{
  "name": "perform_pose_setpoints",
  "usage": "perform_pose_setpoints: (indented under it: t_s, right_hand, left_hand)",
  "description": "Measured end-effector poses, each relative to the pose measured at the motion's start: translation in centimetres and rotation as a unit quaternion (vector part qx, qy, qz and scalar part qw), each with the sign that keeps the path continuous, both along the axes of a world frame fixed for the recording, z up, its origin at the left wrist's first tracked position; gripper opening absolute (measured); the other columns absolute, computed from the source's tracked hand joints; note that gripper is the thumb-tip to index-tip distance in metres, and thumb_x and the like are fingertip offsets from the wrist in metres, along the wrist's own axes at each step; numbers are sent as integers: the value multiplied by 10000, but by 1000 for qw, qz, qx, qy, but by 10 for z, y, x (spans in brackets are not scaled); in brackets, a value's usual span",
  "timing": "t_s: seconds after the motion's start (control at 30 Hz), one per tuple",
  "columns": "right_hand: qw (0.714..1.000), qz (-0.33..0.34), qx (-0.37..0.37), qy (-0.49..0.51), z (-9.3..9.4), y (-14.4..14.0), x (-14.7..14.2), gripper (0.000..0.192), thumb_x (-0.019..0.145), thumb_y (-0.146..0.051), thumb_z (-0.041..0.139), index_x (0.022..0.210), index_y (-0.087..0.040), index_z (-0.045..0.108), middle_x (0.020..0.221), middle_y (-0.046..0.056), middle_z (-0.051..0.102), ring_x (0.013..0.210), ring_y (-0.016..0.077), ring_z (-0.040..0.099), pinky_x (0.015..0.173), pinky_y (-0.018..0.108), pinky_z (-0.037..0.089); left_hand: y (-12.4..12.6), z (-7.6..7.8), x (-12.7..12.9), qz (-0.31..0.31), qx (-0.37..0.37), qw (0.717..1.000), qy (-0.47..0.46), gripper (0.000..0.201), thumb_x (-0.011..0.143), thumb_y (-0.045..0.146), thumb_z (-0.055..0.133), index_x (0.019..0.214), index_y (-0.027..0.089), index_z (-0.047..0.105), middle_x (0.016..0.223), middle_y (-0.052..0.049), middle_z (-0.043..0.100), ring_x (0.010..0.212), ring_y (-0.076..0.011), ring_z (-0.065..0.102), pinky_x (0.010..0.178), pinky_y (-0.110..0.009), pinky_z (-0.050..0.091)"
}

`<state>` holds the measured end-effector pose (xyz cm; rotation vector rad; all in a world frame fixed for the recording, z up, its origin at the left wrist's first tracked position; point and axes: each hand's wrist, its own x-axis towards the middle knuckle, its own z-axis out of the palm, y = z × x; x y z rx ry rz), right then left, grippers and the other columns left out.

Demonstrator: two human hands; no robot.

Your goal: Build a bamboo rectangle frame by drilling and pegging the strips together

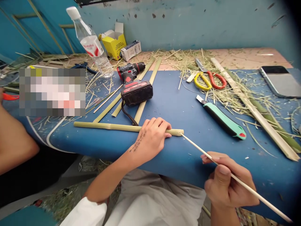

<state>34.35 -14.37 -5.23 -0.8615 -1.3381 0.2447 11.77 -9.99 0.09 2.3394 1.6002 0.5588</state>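
Note:
My left hand [152, 136] is closed over a pale green bamboo strip [105, 126] lying along the front of the blue table. Between the thumb and fingers of my right hand [228, 179] is a thin wooden stick [258, 196]. The stick's far tip touches the strip's right end, at what looks like a small hole. Behind my left hand, a cordless drill [136, 92] stands on its battery. Further bamboo strips [152, 73] run back from the front one, partly hidden by the drill. A green utility knife [224, 121] lies to the right.
Yellow-and-red-handled scissors [210, 81] rest among bamboo shavings [188, 61]. A long split bamboo piece [254, 106] and a phone [279, 81] lie at right. At the back are a water bottle [91, 44], a yellow box [114, 42] and a small carton [131, 50]. Another person's arm [16, 141] is at left.

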Motion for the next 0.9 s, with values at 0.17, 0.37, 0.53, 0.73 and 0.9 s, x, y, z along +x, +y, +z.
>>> perform_pose_setpoints:
  t_s: [0.17,0.37,0.53,0.73,0.9]
  right_hand:
    - [999,-9,-6,-50,0,-5,-2,147,1000,-161,621,1091,-167,736,811,37,696,693,209,708,613,377,587]
    - [983,37,17,-181,7,-15,-5,256,940,-82,657,1165,-188,716,921,53,732,794,214,736,685,376,636]
    - [976,29,20,-213,8,-21,-5,335,927,-60,662,1231,-187,726,973,55,756,844,220,765,710,371,658]
    - [983,-2,-24,-181,2,-32,-7,307,961,-117,700,1258,-193,721,1012,47,796,871,219,794,744,352,668]
    - [988,-6,-20,-152,-2,-32,-9,284,977,-137,680,1248,-206,732,987,47,808,846,224,804,697,362,680]
  left_hand:
    - [-1,-1,3,12,29,999,26,56,1083,254,578,1069,215,615,1104,-27,698,998,-219,591,881,-380,417]
    - [-3,-5,8,13,102,991,90,185,1118,229,464,990,190,592,948,-43,676,856,-221,552,782,-375,412]
    - [-2,-8,5,20,104,992,64,187,1127,249,457,1021,190,600,965,-38,714,869,-214,580,804,-366,421]
    - [-4,-9,4,21,120,992,34,157,1113,203,482,1013,195,603,954,-26,729,871,-208,599,804,-364,413]
    - [-5,-8,4,26,108,993,38,156,1115,213,483,1015,198,603,953,-31,738,877,-210,612,813,-369,403]
